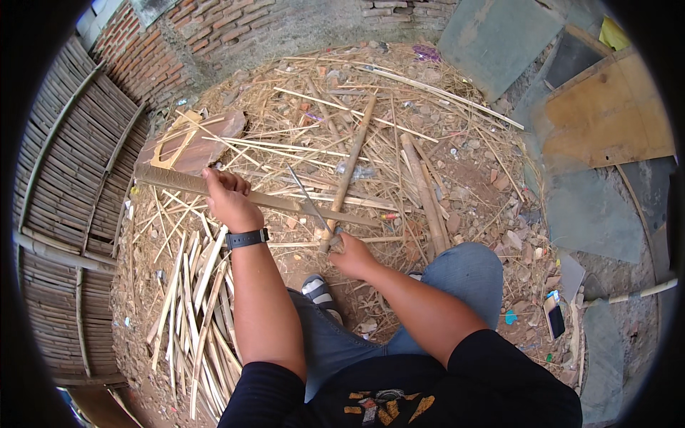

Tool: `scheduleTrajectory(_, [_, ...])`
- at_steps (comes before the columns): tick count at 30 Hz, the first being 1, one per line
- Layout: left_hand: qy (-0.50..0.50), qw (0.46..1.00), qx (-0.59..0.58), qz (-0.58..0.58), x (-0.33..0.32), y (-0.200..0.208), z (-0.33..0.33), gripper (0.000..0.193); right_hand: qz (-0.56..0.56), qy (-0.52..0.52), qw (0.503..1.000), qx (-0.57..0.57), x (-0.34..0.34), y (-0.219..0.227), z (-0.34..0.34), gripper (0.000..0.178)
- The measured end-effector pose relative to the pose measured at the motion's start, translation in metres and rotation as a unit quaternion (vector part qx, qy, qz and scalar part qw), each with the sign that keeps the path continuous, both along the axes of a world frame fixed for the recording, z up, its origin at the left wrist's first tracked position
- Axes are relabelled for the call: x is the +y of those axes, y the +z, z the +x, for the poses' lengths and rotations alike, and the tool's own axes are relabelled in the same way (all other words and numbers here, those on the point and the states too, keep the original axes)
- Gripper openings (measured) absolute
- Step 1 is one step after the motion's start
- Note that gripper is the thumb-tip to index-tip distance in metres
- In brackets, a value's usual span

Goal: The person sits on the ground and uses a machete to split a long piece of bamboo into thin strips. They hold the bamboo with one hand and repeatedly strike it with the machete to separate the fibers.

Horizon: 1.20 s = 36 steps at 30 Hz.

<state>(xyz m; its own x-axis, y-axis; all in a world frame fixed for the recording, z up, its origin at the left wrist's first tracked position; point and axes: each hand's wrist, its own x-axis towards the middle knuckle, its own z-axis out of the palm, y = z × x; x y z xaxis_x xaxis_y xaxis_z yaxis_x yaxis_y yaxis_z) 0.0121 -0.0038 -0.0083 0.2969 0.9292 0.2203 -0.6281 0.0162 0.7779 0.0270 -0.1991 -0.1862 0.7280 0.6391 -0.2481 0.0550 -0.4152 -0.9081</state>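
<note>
My left hand [232,198] is closed around a long split bamboo slat [165,177], which slants from the upper left down toward the middle in front of me. My right hand [351,257] grips the handle of a long, narrow-bladed knife [302,188]. The blade points up and away to the left and crosses the slat to the right of my left hand; whether it touches the slat I cannot tell. Beyond the knife a round bamboo pole [357,146] lies lengthwise on the ground, its near end close to my right hand.
Many split bamboo strips [187,307] are heaped left of my legs. A brown board [230,128] lies at the far left. A thicker bamboo pole [422,189] rests ahead of my knee. A phone [554,318] lies at right, near grey sheets [596,214]. A bamboo wall [61,157] stands left.
</note>
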Motion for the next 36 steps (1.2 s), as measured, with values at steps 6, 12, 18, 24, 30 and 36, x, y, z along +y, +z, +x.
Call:
scheduleTrajectory(6, [-0.007, 1.0, -0.013, -0.003, 0.003, 0.0, -0.001, 0.036, 0.013, 0.012, 0.999, -0.046, 0.001, -0.008, 0.0, 0.055])
scheduleTrajectory(12, [-0.008, 1.0, -0.003, -0.002, 0.004, -0.001, -0.003, 0.037, -0.038, -0.011, 0.999, -0.005, 0.0, -0.01, 0.003, 0.053])
scheduleTrajectory(18, [-0.006, 1.0, -0.001, 0.001, -0.002, 0.003, -0.001, 0.037, -0.002, 0.016, 1.0, -0.018, -0.002, 0.007, 0.0, 0.066])
scheduleTrajectory(24, [-0.012, 1.0, 0.005, 0.011, 0.003, 0.0, -0.004, 0.038, -0.018, -0.021, 0.999, -0.037, 0.0, -0.006, 0.0, 0.055])
scheduleTrajectory(30, [-0.01, 1.0, 0.007, 0.013, -0.003, 0.003, 0.001, 0.038, -0.011, -0.021, 0.999, -0.033, 0.0, 0.002, -0.002, 0.056])
scheduleTrajectory(36, [-0.009, 1.0, 0.003, 0.009, 0.003, 0.0, -0.003, 0.038, -0.029, -0.021, 0.998, -0.053, 0.001, -0.003, -0.001, 0.051])
